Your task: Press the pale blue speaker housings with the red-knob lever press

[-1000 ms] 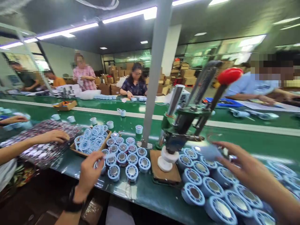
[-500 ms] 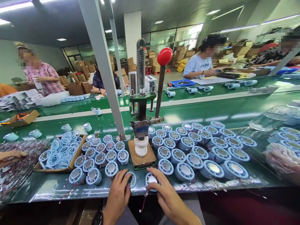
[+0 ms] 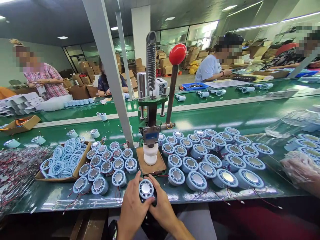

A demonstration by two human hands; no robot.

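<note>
In the head view, a light-blue round housing (image 3: pixel 146 189) with a slotted rim and a silver disc in its middle faces up between my hands, near the bench's front edge. My left hand (image 3: pixel 132 204) wraps its left side, and my right hand (image 3: pixel 161 207) closes round the right, thumbs meeting at the front. Something dark shows under the housing by my right fingers; I cannot make it out. Just behind my fingertips stands a hand press (image 3: pixel 151 133) with a red-knobbed lever (image 3: pixel 178 54) and white round blocks (image 3: pixel 150 155) above its brown base plate (image 3: pixel 160 165).
Rows of similar housings with trailing wires flank the press, such as one at right (image 3: pixel 196 180) and one at left (image 3: pixel 99 185). A cardboard tray (image 3: pixel 82 165) holds blue rings. Bundled wires (image 3: pixel 20 176) lie far left. Co-workers sit across the green conveyor (image 3: pixel 225 111).
My right hand has moved left to meet my left hand, and both now enclose one housing. Another person's hand over the wires at far left has gone from view.
</note>
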